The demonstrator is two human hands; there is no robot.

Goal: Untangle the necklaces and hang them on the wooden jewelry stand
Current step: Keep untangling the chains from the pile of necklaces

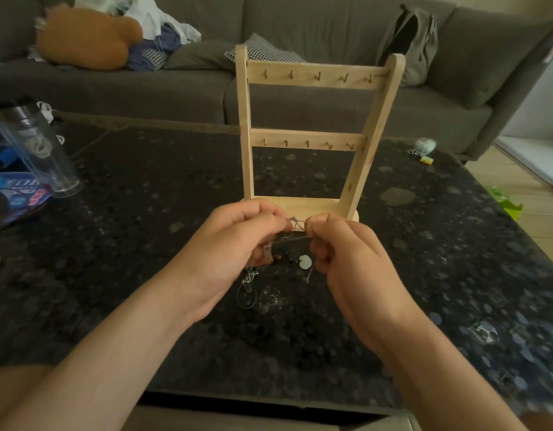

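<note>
The wooden jewelry stand (312, 138) stands upright on the dark table, its two crossbars lined with small bare hooks. Just in front of its base, my left hand (234, 244) and my right hand (346, 253) pinch a tangle of thin silver chains (295, 225) between their fingertips, held a little above the table. More of the necklaces (259, 290) hang and lie below the hands: a dark cord with an oval pendant, dark beads and a pale round pendant (304, 262).
The dark speckled table (144, 244) carries a clear plastic tube (36, 150) and blue packaging at the left, and small items (423, 147) at the far right. Behind it a grey sofa (300, 98) holds a plush toy, clothes and a backpack.
</note>
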